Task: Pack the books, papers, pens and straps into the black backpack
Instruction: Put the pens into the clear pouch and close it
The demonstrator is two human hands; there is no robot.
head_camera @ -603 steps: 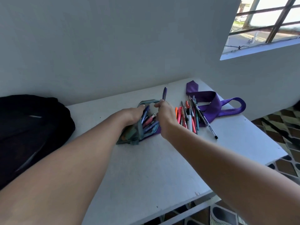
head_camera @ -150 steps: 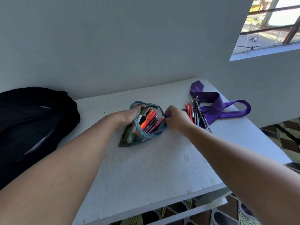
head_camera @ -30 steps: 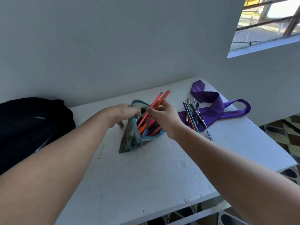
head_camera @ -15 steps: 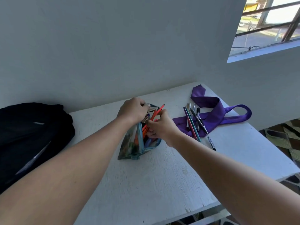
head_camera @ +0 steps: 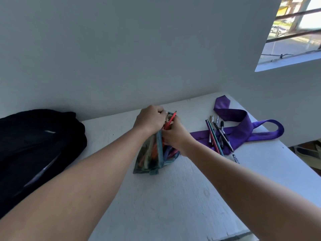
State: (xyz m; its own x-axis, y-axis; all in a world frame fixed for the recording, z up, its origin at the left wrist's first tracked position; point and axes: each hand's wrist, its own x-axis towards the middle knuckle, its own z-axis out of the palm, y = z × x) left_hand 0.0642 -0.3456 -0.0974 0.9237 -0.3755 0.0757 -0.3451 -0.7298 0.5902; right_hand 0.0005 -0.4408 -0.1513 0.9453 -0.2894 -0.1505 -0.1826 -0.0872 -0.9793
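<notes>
A see-through pencil pouch (head_camera: pixel 150 156) with a teal zip stands on the white table (head_camera: pixel 173 197), stuffed with coloured pens. My left hand (head_camera: pixel 150 119) grips its top edge. My right hand (head_camera: pixel 174 134) is pressed against the pouch opening, fingers closed around red pens (head_camera: pixel 169 120) whose tips stick up above the pouch. Several loose pens (head_camera: pixel 217 134) lie to the right on a purple strap (head_camera: pixel 243 126). The black backpack (head_camera: pixel 34 145) slumps at the table's left end.
A grey wall runs right behind the table. A barred window (head_camera: pixel 295 32) is at the upper right. The table's front edge and right edge drop to a patterned tiled floor (head_camera: pixel 309 153).
The red pens have gone deeper into the pouch since a second ago. My left hand has shifted from the pouch's side to its top rim, and both hands have closed in together.
</notes>
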